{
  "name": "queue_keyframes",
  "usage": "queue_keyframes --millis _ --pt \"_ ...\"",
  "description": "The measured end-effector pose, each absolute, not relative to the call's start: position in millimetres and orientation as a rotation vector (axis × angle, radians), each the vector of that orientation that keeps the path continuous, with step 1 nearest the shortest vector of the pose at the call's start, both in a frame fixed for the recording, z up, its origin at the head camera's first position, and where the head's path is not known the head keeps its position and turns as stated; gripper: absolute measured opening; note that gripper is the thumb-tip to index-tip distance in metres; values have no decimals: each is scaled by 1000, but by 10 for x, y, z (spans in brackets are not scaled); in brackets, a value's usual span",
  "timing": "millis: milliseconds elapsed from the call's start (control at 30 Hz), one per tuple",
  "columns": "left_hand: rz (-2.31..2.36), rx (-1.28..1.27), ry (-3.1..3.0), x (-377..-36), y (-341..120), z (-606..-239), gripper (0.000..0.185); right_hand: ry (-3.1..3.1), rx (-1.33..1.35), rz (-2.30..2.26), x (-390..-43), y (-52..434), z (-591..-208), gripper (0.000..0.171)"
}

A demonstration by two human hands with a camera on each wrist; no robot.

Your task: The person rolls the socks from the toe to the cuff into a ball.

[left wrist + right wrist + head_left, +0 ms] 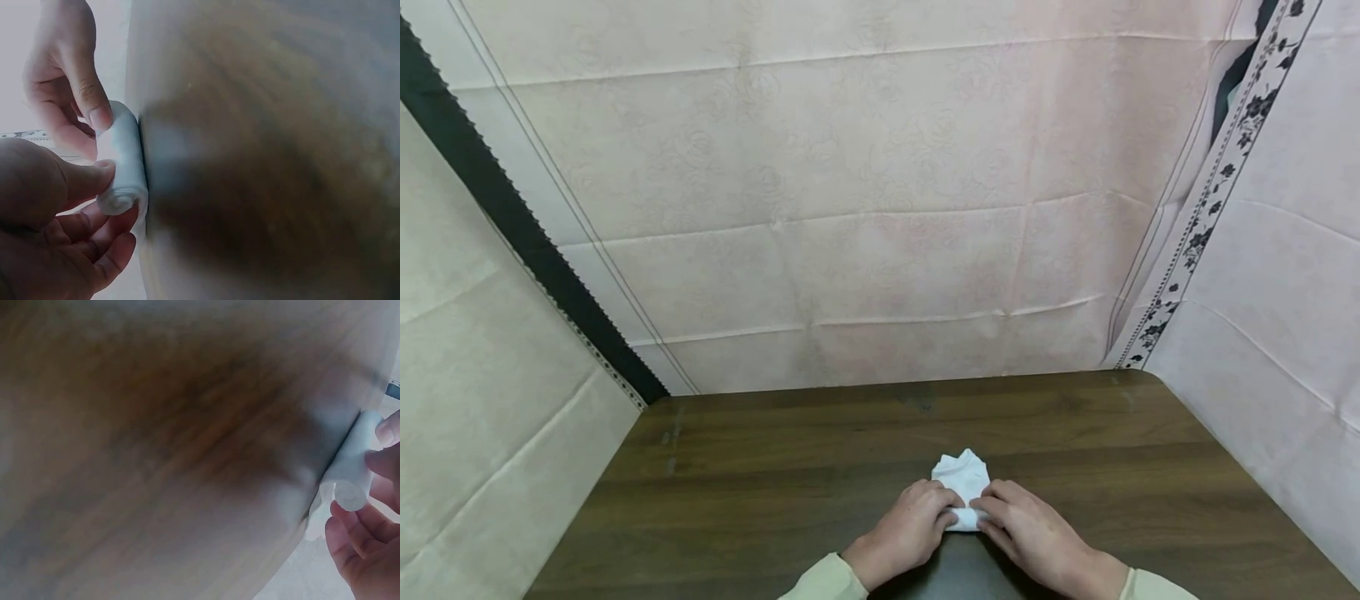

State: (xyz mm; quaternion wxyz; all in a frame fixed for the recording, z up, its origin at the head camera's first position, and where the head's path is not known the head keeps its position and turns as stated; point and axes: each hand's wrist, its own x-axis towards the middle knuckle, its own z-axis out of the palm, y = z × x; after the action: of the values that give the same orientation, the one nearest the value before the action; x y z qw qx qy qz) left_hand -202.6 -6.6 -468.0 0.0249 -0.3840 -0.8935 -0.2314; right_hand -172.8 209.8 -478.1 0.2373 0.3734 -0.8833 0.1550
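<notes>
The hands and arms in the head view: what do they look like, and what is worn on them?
Both hands, left and right, are bare: no gloves, rings or watch show. Each wrist ends in a pale beige long sleeve, the left sleeve and the right sleeve, plain and without markings.

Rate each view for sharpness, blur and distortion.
Head view: evenly lit, sharp, wide-angle bend at the edges; both hands, left hand and right hand, grip the white cloth on the table. Left wrist view: rolled cloth and fingers in focus, wood a soft blur. Right wrist view: nearly all blurred and hazy; only the roll's end is readable.
</notes>
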Motion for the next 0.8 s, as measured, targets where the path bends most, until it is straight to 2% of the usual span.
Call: queue_keyframes --millis 400,667,800 --pt "-700 -1164 -2779 -2020 -52 -4667 15 -2475 981 436 -1708 2092 -4792 42" --pt "-790 -1117 -2756 -1999 -52 -4677 12 -2453 1007 440 -1720 2086 -4797 36" --pt "-804 -1080 -2724 -1966 -59 -4676 20 -2481 1016 447 -1723 2092 -4797 30"
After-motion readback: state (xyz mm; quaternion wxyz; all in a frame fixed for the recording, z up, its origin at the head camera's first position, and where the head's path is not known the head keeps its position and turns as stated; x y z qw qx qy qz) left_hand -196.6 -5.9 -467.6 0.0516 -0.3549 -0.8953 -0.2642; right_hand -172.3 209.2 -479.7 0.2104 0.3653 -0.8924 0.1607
